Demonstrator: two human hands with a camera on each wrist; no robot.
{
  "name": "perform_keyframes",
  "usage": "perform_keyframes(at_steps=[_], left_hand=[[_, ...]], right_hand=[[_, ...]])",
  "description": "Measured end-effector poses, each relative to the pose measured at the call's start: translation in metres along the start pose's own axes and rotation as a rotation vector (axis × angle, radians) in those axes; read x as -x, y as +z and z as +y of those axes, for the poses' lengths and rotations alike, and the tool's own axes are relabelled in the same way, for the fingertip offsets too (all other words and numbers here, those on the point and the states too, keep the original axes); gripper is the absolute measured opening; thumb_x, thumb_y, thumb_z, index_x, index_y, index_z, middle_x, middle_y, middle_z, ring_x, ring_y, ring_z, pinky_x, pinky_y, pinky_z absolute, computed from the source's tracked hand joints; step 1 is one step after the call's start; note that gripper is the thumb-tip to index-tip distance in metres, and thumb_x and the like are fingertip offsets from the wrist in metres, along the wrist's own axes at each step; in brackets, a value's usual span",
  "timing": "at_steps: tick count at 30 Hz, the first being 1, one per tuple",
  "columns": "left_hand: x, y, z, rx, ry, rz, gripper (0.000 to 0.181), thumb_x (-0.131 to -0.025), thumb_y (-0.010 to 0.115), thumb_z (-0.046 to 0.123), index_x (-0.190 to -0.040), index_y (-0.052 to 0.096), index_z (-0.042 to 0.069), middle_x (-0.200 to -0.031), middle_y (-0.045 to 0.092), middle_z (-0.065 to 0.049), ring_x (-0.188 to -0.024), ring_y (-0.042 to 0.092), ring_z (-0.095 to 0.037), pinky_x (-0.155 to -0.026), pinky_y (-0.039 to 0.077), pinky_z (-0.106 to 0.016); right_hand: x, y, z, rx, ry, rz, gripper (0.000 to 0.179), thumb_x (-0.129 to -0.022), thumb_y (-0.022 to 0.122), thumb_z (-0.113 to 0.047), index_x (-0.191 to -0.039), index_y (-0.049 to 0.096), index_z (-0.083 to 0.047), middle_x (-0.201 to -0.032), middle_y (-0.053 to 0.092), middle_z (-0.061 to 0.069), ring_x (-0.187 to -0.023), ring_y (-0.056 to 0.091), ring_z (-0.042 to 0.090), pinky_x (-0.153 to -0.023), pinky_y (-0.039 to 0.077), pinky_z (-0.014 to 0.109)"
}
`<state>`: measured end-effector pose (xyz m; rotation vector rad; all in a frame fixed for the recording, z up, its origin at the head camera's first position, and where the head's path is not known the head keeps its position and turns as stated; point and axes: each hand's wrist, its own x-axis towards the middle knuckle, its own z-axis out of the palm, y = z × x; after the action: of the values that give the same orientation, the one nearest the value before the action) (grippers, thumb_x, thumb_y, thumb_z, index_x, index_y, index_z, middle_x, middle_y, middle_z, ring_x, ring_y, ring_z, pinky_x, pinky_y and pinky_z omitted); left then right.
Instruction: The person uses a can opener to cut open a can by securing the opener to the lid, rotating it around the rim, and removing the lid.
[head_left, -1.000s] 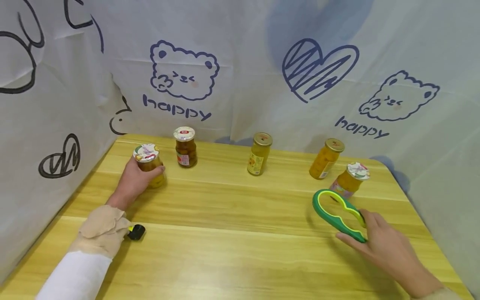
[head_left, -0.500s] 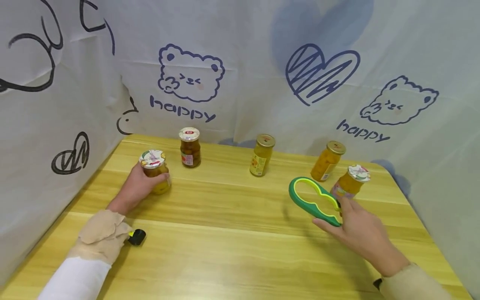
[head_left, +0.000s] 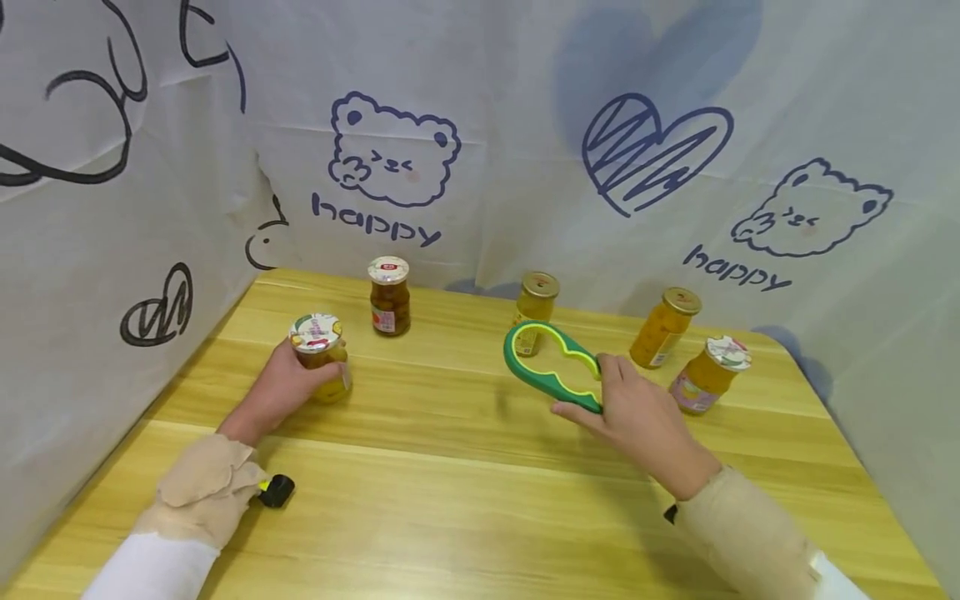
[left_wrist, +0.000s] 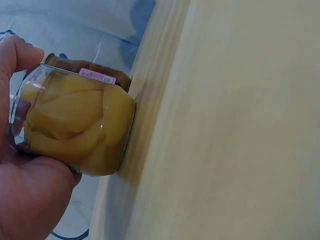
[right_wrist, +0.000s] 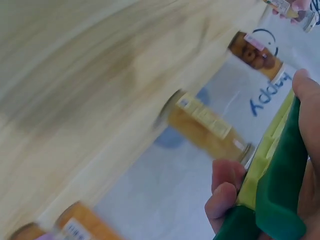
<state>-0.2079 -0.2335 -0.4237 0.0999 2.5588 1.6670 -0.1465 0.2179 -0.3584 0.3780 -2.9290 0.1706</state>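
Note:
My left hand (head_left: 279, 385) grips a glass jar of yellow fruit pieces (head_left: 327, 377) with a patterned white lid, upright at the table's left. Thumb and fingers wrap its side in the left wrist view, where the fruit jar (left_wrist: 75, 117) shows large peach-like pieces. Whether its base touches the table I cannot tell. My right hand (head_left: 651, 423) holds a green jar opener (head_left: 542, 381) with a yellow scalloped inner edge, raised above the table. From the head, its far loop overlaps a gold-lidded yellow jar (head_left: 542, 304). The right wrist view shows fingers curled round the opener (right_wrist: 280, 185).
Behind the left hand's jar stands a dark brown jar (head_left: 390, 308) with a white lid. At the right are an orange gold-lidded jar (head_left: 662, 333) and a white-lidded orange jar (head_left: 703, 379). A drawn-on white sheet (head_left: 517, 167) encloses the wooden table (head_left: 420, 517).
My right hand has carried the opener leftward, away from the right-hand jars to in front of the middle one. The left hand's jar has come slightly nearer to me. The view has shifted a little.

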Motion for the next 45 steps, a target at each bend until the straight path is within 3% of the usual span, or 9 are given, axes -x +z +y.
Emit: perform_keyframes(at_steps=[6,15,25,38,45], left_hand=[[0.008,0.003,0.003,0.001,-0.009,-0.011,0.068,-0.097,0.07,0.026,-0.153,0.038,0.004,-0.149,0.054,-0.019,-0.134,0.053,-0.027,-0.098,0.044,-0.013],[0.02,0.009,0.001,0.041,-0.016,-0.007,0.066,-0.096,0.072,0.026,-0.152,0.04,0.008,-0.147,0.055,-0.014,-0.12,0.055,-0.012,-0.095,0.045,-0.011],[0.029,0.007,-0.001,0.035,-0.015,0.009,0.066,-0.095,0.073,0.025,-0.15,0.042,0.006,-0.146,0.056,-0.015,-0.126,0.055,-0.02,-0.096,0.045,-0.011],[0.027,0.015,-0.005,0.123,0.122,-0.003,0.053,-0.096,0.073,0.017,-0.142,0.048,0.008,-0.131,0.061,-0.009,-0.11,0.062,-0.007,-0.094,0.052,-0.018],[0.026,0.011,-0.009,0.14,0.167,0.0,0.057,-0.097,0.072,0.015,-0.147,0.045,0.008,-0.138,0.057,-0.013,-0.113,0.06,-0.006,-0.094,0.053,-0.017]], right_hand=[[-0.024,0.006,-0.03,-0.019,-0.064,-0.007,0.077,-0.088,0.062,-0.074,-0.116,0.051,-0.003,-0.084,0.048,0.006,-0.061,0.046,0.017,-0.048,0.034,0.026],[-0.059,0.009,-0.078,0.004,-0.169,-0.078,0.075,-0.089,0.056,-0.078,-0.117,0.052,-0.008,-0.084,0.049,0.004,-0.064,0.049,0.019,-0.051,0.037,0.027],[-0.087,0.009,-0.133,-0.019,-0.248,-0.08,0.076,-0.089,0.051,-0.082,-0.118,0.05,-0.012,-0.086,0.049,0.002,-0.067,0.051,0.017,-0.051,0.037,0.026],[-0.109,0.012,-0.199,-0.027,-0.343,-0.115,0.081,-0.09,0.048,-0.082,-0.131,0.048,-0.012,-0.105,0.056,0.003,-0.076,0.058,0.017,-0.059,0.051,0.03],[-0.116,0.019,-0.221,0.002,-0.394,-0.08,0.077,-0.09,0.046,-0.083,-0.121,0.05,-0.012,-0.097,0.052,0.002,-0.068,0.057,0.017,-0.055,0.047,0.027]])
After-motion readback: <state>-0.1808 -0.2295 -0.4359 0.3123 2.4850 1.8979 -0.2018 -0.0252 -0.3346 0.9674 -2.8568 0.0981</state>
